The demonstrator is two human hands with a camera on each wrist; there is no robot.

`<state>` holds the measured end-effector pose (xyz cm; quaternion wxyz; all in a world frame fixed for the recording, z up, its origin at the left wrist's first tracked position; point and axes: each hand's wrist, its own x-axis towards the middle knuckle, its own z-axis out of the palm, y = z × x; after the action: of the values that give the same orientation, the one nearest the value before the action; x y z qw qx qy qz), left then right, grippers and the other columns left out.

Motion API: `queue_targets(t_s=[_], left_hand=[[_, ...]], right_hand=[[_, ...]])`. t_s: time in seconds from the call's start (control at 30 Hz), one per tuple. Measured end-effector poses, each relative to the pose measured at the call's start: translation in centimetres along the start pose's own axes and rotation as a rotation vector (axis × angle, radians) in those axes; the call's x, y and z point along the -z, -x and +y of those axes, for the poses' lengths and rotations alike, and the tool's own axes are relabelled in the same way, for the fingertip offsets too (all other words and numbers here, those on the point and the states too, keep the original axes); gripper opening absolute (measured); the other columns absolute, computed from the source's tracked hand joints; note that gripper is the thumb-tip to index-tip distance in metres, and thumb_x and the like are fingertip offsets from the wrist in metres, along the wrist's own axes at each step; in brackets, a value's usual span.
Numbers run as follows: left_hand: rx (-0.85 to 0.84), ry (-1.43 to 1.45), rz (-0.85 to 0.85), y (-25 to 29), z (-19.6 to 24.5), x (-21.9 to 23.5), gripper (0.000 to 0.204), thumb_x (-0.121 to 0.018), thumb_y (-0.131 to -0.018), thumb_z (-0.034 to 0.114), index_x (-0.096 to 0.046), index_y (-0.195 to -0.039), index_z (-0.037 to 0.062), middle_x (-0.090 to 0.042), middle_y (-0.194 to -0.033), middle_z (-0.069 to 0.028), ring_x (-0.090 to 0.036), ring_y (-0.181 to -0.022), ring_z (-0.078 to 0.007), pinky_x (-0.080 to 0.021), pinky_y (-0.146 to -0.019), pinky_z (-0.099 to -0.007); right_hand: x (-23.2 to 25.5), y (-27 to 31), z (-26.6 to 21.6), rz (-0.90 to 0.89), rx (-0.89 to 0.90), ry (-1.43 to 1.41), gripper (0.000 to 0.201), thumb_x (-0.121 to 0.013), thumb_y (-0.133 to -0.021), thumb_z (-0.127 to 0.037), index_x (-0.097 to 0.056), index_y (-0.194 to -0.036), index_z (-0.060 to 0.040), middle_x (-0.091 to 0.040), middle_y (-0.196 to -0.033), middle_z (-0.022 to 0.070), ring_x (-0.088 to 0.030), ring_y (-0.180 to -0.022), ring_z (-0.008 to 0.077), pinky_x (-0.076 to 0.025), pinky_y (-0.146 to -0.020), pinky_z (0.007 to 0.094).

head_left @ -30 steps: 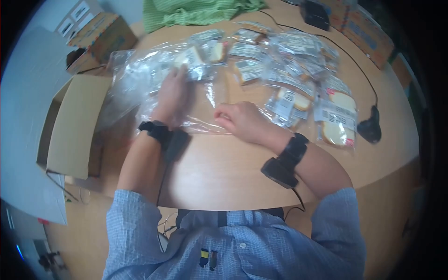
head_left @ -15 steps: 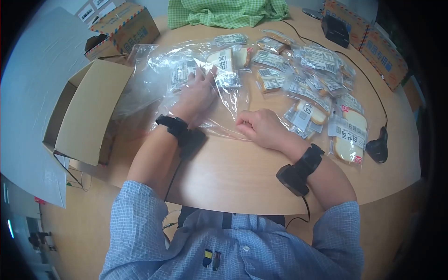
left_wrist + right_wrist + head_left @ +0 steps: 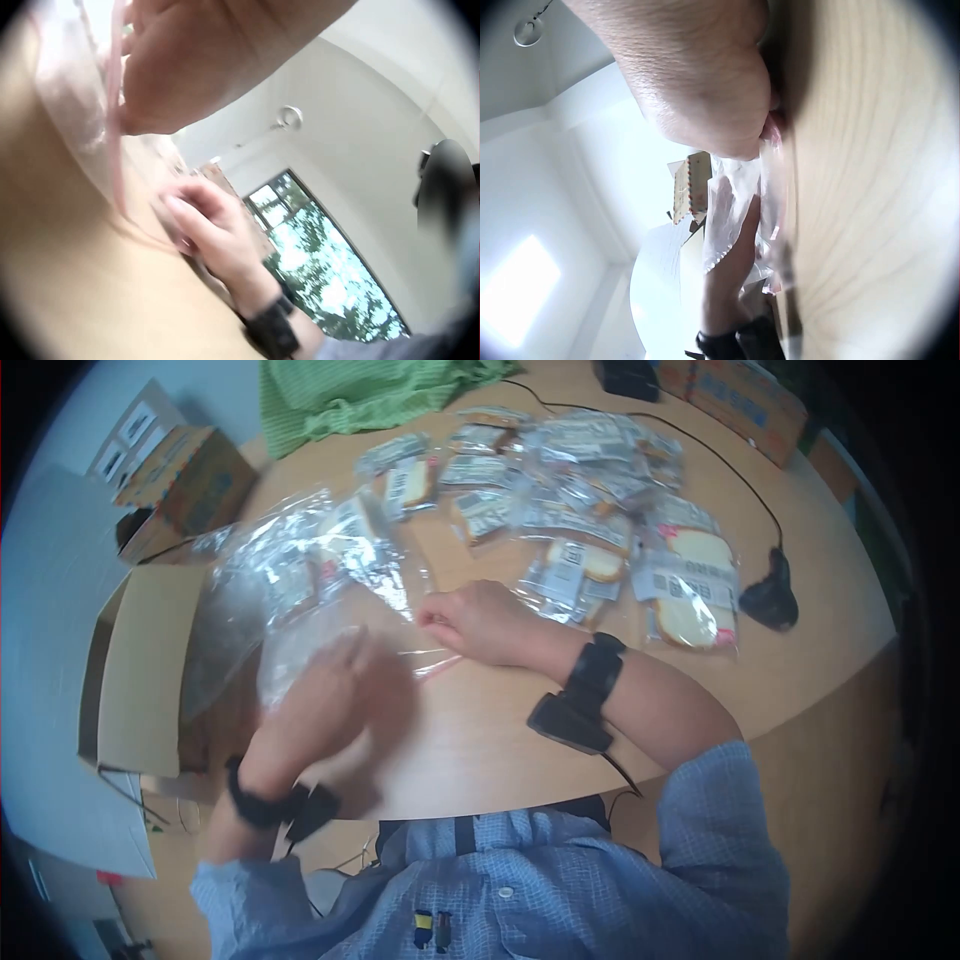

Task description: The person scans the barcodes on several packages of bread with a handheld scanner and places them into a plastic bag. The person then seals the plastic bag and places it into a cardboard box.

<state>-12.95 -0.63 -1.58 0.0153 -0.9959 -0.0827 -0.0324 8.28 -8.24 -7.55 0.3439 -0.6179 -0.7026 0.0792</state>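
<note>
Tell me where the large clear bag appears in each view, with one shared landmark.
Head: the large clear bag lies left of centre, reaching toward the right hand.
Left wrist: upper left, its pink edge running down toward that hand.
Right wrist: near the centre, just below that hand.
Shared landmark: the right hand, beside the pink edge in all three.

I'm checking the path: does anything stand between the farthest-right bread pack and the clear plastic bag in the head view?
Yes. Between the farthest-right bread pack and the clear plastic bag lies another wrapped pack; nearer the bag's mouth is the right hand, pinching its edge.
</note>
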Motion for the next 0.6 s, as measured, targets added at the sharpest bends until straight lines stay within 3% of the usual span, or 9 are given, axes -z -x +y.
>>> queue_targets(t_s=[0.07,0.1,0.2,0.23,0.3,0.33,0.4,0.5,0.6], left_hand=[[0.007,0.453,-0.369,-1.0,3.4,4.5,0.034,-0.065,-0.075,0.012,-0.057,-0.106,0.0,-0.061,-0.099,-0.0185,-0.058,-0.09,-0.0353,-0.046,-0.079,-0.0391],[-0.003,0.463,-0.366,-1.8,4.4,5.3,0.034,-0.065,-0.075,0.012,-0.057,-0.106,0.0,-0.061,-0.099,-0.0185,-0.058,-0.09,-0.0353,-0.046,-0.079,-0.0391],[-0.285,0.409,0.016,-6.2,5.9,6.0,0.025,-0.064,-0.076,0.014,-0.06,-0.098,0.0033,-0.063,-0.09,-0.0152,-0.06,-0.08,-0.0331,-0.048,-0.072,-0.0371],[-0.278,0.425,0.076,-8.3,5.9,5.0,0.028,-0.063,-0.076,0.013,-0.059,-0.102,0.0046,-0.063,-0.089,-0.0167,-0.06,-0.079,-0.0327,-0.048,-0.072,-0.0375],[-0.216,0.36,0.1,-12.6,5.3,3.2,0.034,-0.062,-0.076,0.015,-0.057,-0.109,0.006,-0.061,-0.097,-0.0182,-0.059,-0.088,-0.0331,-0.047,-0.077,-0.0379],[-0.226,0.307,0.196,-14.9,4.6,2.0,0.037,-0.063,-0.074,0.018,-0.057,-0.108,0.0059,-0.06,-0.099,-0.0173,-0.059,-0.088,-0.0333,-0.047,-0.077,-0.0384],[-0.224,0.239,0.328,-19.0,3.4,0.8,0.041,-0.063,-0.073,0.022,-0.056,-0.111,0.0064,-0.057,-0.104,-0.0166,-0.058,-0.091,-0.0331,-0.046,-0.08,-0.0403],[-0.145,0.156,0.377,-23.7,2.9,0.8,0.045,-0.061,-0.075,0.022,-0.052,-0.117,0.0079,-0.055,-0.109,-0.0168,-0.054,-0.1,-0.0325,-0.041,-0.087,-0.0438],[-0.034,0.014,0.442,-26.9,3.1,-0.6,0.048,-0.057,-0.077,0.022,-0.047,-0.122,0.0098,-0.053,-0.113,-0.0162,-0.051,-0.107,-0.0319,-0.036,-0.092,-0.0475]], right_hand=[[0.0,0.1,-0.1,-0.021,-0.012,0.015,0.011,-0.057,-0.079,-0.02,-0.06,-0.086,-0.0112,-0.061,-0.067,0.0109,-0.059,-0.063,0.0318,-0.046,-0.058,0.0394],[-0.1,0.0,0.0,-0.02,-0.001,-0.008,0.011,-0.057,-0.079,-0.02,-0.06,-0.086,-0.0113,-0.061,-0.067,0.0116,-0.059,-0.064,0.0322,-0.046,-0.059,0.0395],[1.3,0.3,-0.7,-0.139,-0.007,-0.018,0.014,-0.057,-0.078,-0.02,-0.059,-0.085,-0.0085,-0.063,-0.08,0.0113,-0.06,-0.076,0.0271,-0.046,-0.065,0.0357],[0.2,1.2,0.9,0.174,0.315,-0.577,0.022,-0.059,-0.076,-0.026,-0.064,-0.084,-0.0063,-0.062,-0.076,0.0168,-0.06,-0.076,0.0324,-0.047,-0.07,0.0379],[-3.2,0.7,2.1,0.316,0.166,-0.087,0.019,-0.057,-0.078,-0.018,-0.062,-0.09,-0.0044,-0.062,-0.082,0.0166,-0.059,-0.081,0.0321,-0.046,-0.074,0.038],[-2.9,0.6,1.6,0.31,0.141,0.099,0.018,-0.056,-0.078,-0.015,-0.062,-0.091,-0.0044,-0.062,-0.083,0.016,-0.059,-0.082,0.0321,-0.046,-0.074,0.0378],[0.7,0.3,-0.2,-0.075,0.0,-0.123,0.018,-0.053,-0.078,-0.018,-0.06,-0.086,-0.0036,-0.062,-0.085,0.0163,-0.059,-0.08,0.0307,-0.046,-0.072,0.0391],[2.0,0.7,-1.3,-0.13,-0.069,-0.211,0.017,-0.052,-0.079,-0.018,-0.059,-0.083,-0.003,-0.062,-0.086,0.0169,-0.06,-0.08,0.0307,-0.045,-0.073,0.0396],[2.0,0.1,-2.1,-0.1,-0.093,0.0,0.018,-0.051,-0.08,-0.019,-0.059,-0.084,-0.003,-0.062,-0.087,0.0185,-0.061,-0.082,0.0316,-0.045,-0.075,0.0402]])
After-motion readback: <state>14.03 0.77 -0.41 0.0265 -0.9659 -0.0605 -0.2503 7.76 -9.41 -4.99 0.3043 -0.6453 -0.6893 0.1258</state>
